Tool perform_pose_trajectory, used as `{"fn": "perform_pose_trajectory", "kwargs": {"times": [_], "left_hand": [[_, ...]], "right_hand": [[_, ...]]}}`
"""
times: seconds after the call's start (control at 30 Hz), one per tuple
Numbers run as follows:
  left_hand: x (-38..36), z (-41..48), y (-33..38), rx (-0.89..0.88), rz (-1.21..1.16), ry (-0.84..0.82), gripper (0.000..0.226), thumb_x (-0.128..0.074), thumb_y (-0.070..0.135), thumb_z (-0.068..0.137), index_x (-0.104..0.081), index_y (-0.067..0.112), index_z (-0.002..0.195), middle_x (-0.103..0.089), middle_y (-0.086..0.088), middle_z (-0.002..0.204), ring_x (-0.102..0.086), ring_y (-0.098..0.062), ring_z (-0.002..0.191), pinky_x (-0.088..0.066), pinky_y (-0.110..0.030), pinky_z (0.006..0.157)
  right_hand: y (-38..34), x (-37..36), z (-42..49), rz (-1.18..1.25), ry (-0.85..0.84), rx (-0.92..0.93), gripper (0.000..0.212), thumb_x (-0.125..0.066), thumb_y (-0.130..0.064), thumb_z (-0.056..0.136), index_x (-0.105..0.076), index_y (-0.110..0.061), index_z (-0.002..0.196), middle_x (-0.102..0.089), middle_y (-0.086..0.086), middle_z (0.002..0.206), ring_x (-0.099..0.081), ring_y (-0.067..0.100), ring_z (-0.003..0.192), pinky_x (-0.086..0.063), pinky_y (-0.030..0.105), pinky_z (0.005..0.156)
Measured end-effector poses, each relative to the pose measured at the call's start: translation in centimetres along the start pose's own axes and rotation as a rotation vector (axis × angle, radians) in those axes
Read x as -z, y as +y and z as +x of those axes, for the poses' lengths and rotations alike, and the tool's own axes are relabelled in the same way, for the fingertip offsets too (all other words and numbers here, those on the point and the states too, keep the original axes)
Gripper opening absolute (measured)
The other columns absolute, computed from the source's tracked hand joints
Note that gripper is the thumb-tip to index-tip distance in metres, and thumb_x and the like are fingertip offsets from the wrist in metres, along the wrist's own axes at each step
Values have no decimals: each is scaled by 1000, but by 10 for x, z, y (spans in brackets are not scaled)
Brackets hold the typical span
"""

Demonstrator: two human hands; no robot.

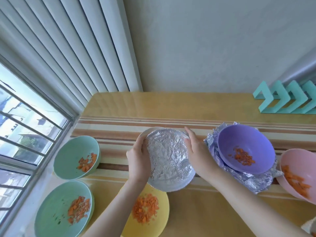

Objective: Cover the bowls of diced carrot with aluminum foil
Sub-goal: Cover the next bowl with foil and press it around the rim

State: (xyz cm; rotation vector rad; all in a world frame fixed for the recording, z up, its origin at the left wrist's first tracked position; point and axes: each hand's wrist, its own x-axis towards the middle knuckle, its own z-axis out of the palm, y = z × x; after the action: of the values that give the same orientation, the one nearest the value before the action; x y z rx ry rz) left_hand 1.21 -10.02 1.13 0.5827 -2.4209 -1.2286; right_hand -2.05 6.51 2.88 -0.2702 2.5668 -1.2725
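Foil-covered bowl (168,159) — between left hand (137,161) and right hand (196,151).

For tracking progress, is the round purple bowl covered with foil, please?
No, the round purple bowl sits open, its diced carrot showing.

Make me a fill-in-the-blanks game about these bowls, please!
The left hand and right hand hold the middle bowl, covered with ____.
The loose foil sheet lies under a bowl coloured ____.
The yellow bowl holds diced ____.
Missing words: foil, purple, carrot.
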Motion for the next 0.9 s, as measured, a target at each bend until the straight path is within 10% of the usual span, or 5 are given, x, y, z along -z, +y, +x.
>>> {"fn": "perform_pose_trajectory", "kwargs": {"times": [0.07, 0.2, 0.4, 0.7, 0.9], "left_hand": [[0, 21, -1, 62, -49, 75, 29, -38, 8, 98, -65, 16, 101, -59, 13, 71, -54, 3, 65, -36, -5, 60], [-2, 63, -6, 167, -73, 205, 26, -37, 6, 97, -60, 11, 86, -54, 9, 66, -47, -15, 64, -34, -15, 56], [-14, 99, -10, 241, -120, 246, 26, -35, 8, 98, -57, 15, 85, -55, 10, 70, -47, -13, 67, -35, -12, 56], [-41, 113, -39, 141, 121, -207, 39, -33, 28, 100, -40, 15, 136, -45, -3, 135, -44, -21, 122, -37, -39, 102], [-49, 96, -69, 100, 428, -371, 35, -36, 7, 96, -51, 18, 126, -53, -3, 122, -50, -21, 107, -46, -36, 83]], "right_hand": [[-2, -3, 12, 20, 11, -48, 50, -27, -28, 102, -14, -19, 150, -43, -6, 135, -43, 12, 125, -31, 17, 95], [-8, -9, 37, -70, 2, -111, 32, -29, -28, 102, -40, -13, 128, -48, -3, 76, -45, 14, 63, -30, 18, 49], [-11, -15, 93, -58, -31, -141, 25, -31, -13, 100, -41, -12, 77, -36, 1, 62, -30, 14, 50, -20, 24, 48], [15, 14, 177, -144, 74, -236, 29, -36, -4, 93, -37, -8, 64, -41, 7, 62, -43, 25, 59, -25, 29, 48], [47, 10, 200, -73, 130, -404, 27, -42, -8, 92, -44, -5, 66, -59, 18, 80, -64, 35, 86, -40, 34, 63]]}}
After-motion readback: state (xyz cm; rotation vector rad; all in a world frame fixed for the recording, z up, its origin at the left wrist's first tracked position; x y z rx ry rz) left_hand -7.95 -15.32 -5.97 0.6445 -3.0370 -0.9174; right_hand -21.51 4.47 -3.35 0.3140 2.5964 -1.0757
